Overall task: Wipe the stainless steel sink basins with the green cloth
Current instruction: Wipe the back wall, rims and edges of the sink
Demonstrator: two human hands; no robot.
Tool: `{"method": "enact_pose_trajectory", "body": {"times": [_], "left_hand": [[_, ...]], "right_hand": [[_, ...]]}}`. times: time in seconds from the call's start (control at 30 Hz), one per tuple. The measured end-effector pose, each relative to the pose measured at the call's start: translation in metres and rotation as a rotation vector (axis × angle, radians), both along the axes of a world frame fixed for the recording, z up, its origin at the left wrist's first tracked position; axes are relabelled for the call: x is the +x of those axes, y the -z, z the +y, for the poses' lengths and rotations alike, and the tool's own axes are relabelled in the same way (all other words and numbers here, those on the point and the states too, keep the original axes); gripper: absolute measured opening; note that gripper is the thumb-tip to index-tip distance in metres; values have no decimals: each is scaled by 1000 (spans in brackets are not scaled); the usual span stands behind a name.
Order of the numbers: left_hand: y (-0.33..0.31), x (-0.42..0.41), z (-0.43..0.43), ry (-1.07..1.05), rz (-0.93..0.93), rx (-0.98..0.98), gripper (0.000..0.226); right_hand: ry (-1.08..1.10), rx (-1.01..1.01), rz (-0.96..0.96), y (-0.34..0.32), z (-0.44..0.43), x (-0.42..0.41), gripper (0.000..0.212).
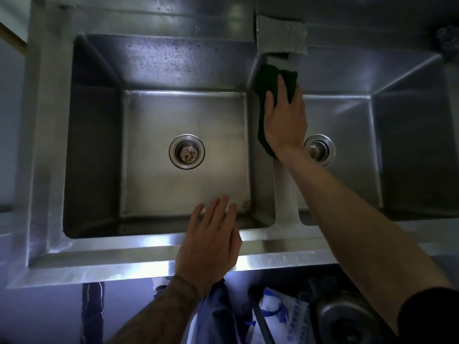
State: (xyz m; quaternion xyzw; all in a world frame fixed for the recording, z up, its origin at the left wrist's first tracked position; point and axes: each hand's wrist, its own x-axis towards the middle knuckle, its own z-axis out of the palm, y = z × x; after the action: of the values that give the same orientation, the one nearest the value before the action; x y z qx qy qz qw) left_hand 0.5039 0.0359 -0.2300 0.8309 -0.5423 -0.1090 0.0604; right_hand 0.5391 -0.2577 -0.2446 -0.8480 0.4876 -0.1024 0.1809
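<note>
Currently I see the right hand point(285, 120) laid flat on the green cloth point(267, 78), fingers fairly straight and spread, pressing it down instead of pinching it. The cloth sits on the divider point(285, 194) between the two basins, towards the back. Its dark edge hangs down the left side of the hand and runs back to the wrist. I cannot tell whether the thumb tucks under the fabric.

The left hand point(211, 239) holds nothing. It lies palm down over the front rim point(124, 254) of the sink, and its straight fingers reach out past the edge over the left basin point(99, 145).

That basin has a round drain strainer point(187, 151) in the middle of its floor. Dark specks dot its back wall, and there is a brownish stain in the near right corner of the floor. The right basin point(409, 145) lies on the other side of the divider. Its drain point(320, 150) shows just beside the right wrist, which partly hides it.

A grey scouring pad point(280, 33) rests on the back ledge, just beyond the cloth. A dark sleeve point(429, 316) covers the upper right arm.

Below the front rim I can make out blue fabric point(218, 314), a white bag with blue print point(285, 316) and a round metal vessel point(347, 321).
</note>
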Motion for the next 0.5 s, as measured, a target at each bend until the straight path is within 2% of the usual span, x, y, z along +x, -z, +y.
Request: {"method": "enact_pose_trajectory", "body": {"times": [0.13,0.23,0.4,0.5], "left_hand": [[3,-1,0,-7,-1,-17,52],[4,-1,2,-12,2,-11,50],[-2,-1,-1,-16,8,-5,48],[-5,-1,-1,-17,6,-17,46]], "right_hand": [[-48,56,-19,-6,-19,11,54],[-72,31,-9,-6,1,-9,53],[-188,72,7,-17,89,-115,50],[-262,59,91,-25,130,-177,51]]}}
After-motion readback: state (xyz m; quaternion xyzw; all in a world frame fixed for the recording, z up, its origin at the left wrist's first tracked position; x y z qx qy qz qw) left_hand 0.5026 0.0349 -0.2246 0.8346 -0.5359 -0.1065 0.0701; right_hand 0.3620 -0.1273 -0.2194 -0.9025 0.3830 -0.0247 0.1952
